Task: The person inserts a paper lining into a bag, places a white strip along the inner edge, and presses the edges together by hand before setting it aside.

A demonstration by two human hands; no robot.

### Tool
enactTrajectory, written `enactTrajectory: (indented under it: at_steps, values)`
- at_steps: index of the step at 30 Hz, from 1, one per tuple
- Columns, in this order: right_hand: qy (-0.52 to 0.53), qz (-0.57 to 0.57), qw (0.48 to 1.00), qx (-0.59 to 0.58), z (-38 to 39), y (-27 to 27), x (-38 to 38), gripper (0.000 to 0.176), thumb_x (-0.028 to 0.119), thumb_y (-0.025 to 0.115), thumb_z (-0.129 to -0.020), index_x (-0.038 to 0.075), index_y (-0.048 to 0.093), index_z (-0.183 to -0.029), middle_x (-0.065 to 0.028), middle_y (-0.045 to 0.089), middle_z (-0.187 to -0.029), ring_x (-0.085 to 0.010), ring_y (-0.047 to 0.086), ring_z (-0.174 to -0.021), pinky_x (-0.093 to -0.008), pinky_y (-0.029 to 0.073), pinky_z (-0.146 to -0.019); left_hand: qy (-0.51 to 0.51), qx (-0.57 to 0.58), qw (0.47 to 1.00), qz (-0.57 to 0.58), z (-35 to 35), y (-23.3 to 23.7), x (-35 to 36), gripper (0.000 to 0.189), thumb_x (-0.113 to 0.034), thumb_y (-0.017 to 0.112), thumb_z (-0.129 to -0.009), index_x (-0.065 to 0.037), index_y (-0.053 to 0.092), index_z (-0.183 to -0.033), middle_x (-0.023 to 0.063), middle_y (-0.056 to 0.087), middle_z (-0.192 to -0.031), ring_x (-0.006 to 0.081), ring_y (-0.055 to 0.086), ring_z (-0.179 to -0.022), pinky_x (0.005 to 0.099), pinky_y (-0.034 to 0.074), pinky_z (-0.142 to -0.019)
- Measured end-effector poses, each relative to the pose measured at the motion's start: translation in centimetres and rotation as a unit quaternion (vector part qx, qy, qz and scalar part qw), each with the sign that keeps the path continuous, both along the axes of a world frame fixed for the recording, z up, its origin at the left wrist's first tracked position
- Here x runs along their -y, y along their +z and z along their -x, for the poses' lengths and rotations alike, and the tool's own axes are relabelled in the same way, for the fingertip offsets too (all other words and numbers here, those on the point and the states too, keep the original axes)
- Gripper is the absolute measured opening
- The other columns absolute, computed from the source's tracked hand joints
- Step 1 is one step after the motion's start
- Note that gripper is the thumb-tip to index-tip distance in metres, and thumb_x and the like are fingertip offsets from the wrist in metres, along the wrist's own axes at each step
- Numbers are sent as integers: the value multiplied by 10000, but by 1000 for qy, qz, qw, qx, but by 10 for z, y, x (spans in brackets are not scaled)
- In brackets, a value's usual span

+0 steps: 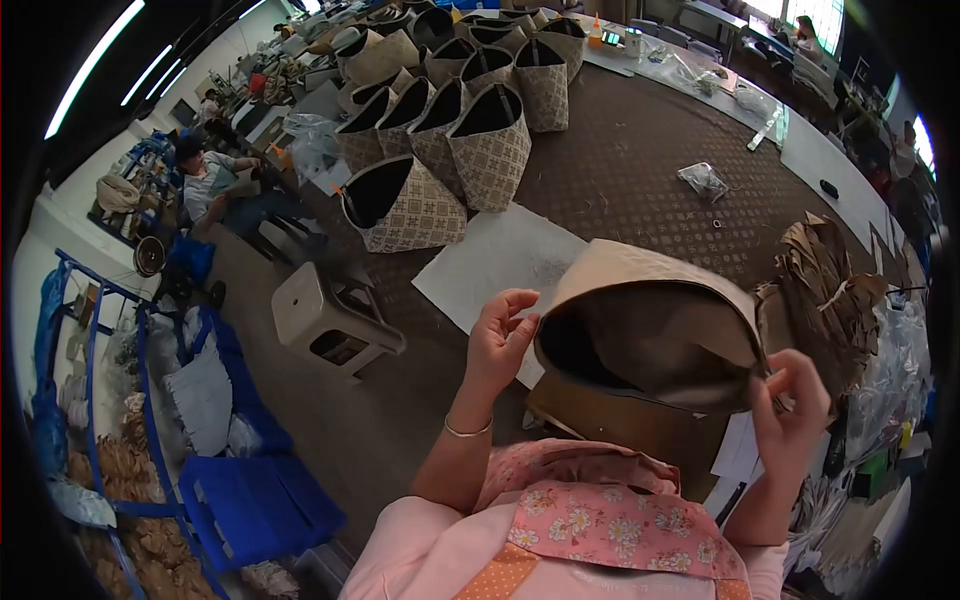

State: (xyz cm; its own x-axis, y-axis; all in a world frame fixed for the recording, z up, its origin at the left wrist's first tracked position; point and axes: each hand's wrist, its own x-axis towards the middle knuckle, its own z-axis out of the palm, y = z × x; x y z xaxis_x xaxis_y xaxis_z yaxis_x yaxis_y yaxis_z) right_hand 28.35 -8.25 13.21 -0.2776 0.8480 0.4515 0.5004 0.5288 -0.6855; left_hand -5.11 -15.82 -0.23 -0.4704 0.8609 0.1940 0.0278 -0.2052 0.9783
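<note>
A beige patterned bag body (650, 268) with a dark lining lies on its side before me, its wide mouth facing my chest. My right hand (793, 400) pinches the right corner of its rim between thumb and fingers. At the left end of the mouth, my left hand (503, 340) has its fingers apart and slightly curled, fingertips close to the rim. Under and behind the bag a pale sheet (500, 262) covers part of the brown patterned table (640, 170).
Many similar bag bodies (490, 150) stand grouped at the back left. A small clear plastic packet (704, 182) lies mid-table, and crumpled brown material (820, 280) is piled at right. A plastic stool (330, 318) stands left of the table. Another person (215, 180) sits farther left.
</note>
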Motion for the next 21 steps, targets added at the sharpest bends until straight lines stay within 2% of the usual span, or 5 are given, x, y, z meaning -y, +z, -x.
enactTrajectory:
  at_steps: [5,13,16,19,21]
  values:
    - [45,216,963,152,-23,-81,11,301,-30,681,-690,31,611,-977,-22,488,-650,-109,466,-562,-276,393,-546,-12,-39,999,34,-18,-7,3,190,-76,658,-892,-41,645,-1078,50,653,-1074,141,629,-999,271,519,-824]
    - [50,173,980,89,-6,-79,-23,266,30,742,-721,9,616,-954,-57,507,-731,-151,497,-618,-279,419,-585,-71,-114,990,39,-54,7,-12,138,-63,662,-875,-37,675,-1011,67,673,-1014,142,634,-915,276,518,-769]
    - [77,110,985,109,21,-94,-51,277,162,753,-778,32,650,-1000,-102,617,-857,-273,621,-713,-367,518,-662,-111,-148,982,24,-69,17,-17,141,-52,662,-868,-35,674,-1008,73,675,-997,153,634,-906,279,516,-757]
    - [129,66,961,235,48,-117,-69,337,284,725,-806,50,672,-1043,-132,669,-961,-337,661,-861,-407,540,-761,-161,-191,968,8,-82,22,-22,162,-20,658,-857,-26,665,-1018,84,669,-989,167,640,-910,279,518,-773]
    - [122,227,837,483,76,-124,-83,355,325,681,-819,64,685,-1059,-150,684,-1027,-345,659,-947,-416,534,-802,-178,-240,954,-25,-90,19,-29,205,-1,662,-838,-17,653,-1043,101,661,-1005,210,647,-935,291,522,-779]
